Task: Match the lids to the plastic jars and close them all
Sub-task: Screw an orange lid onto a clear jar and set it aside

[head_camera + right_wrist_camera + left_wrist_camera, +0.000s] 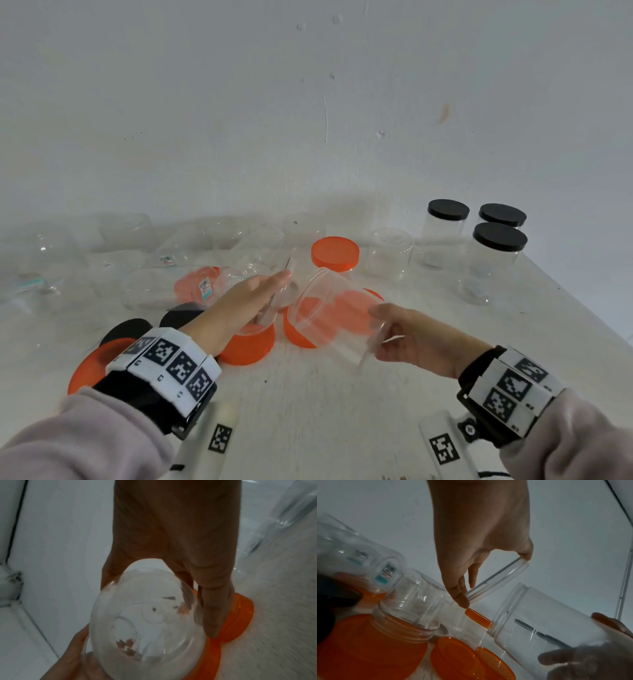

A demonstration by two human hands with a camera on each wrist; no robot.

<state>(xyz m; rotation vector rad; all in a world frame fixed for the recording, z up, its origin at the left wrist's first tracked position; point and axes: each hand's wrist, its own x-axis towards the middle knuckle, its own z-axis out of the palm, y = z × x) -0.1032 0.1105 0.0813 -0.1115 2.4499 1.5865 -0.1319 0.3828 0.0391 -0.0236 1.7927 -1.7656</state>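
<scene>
Presently, right hand (407, 334) grips an open jar (334, 318); left hand (239, 301) pinches a clear lid (498, 580), to be seated squarely and twisted.

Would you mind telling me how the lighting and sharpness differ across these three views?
Head view: bright, even, edges bent by the wide lens. Left wrist view: dim, clear plastic lid fairly sharp. Right wrist view: dim, streaky motion blur on the white table, clear plastic jar soft.

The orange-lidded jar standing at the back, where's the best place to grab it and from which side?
Grip the orange-lidded jar round its clear wall just below the lid, from the near right side. It stands upright, and lying jars crowd its left.
</scene>
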